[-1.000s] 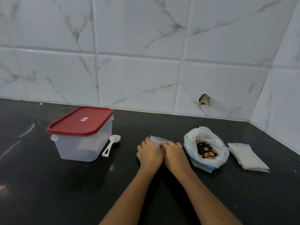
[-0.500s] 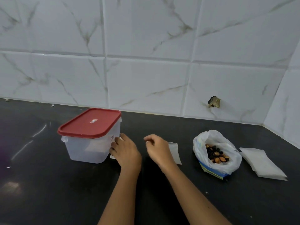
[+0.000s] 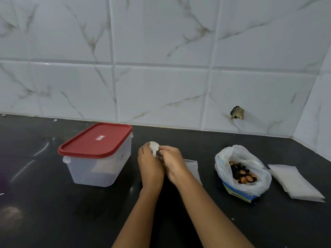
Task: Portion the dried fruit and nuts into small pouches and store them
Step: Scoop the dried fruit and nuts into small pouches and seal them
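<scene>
My left hand [image 3: 150, 167] and my right hand [image 3: 172, 163] meet in the middle of the black counter, both gripping a small white plastic spoon [image 3: 154, 146]. Its bowl sticks up above my fingers and its handle is hidden between my hands. A small clear pouch [image 3: 193, 170] lies flat on the counter just right of my right wrist. Further right, an open white plastic bag [image 3: 232, 158] holds dark dried fruit and brown nuts [image 3: 241, 173].
A clear plastic container with a red lid [image 3: 96, 140] stands shut left of my hands. A stack of empty pouches [image 3: 293, 181] lies at the far right. The white tiled wall [image 3: 161, 86] runs behind the counter and turns a corner at the right.
My hands let go of the pouch and left it on the counter. My left hand reached to the container's side, took the spoon and brought it to my right hand.
</scene>
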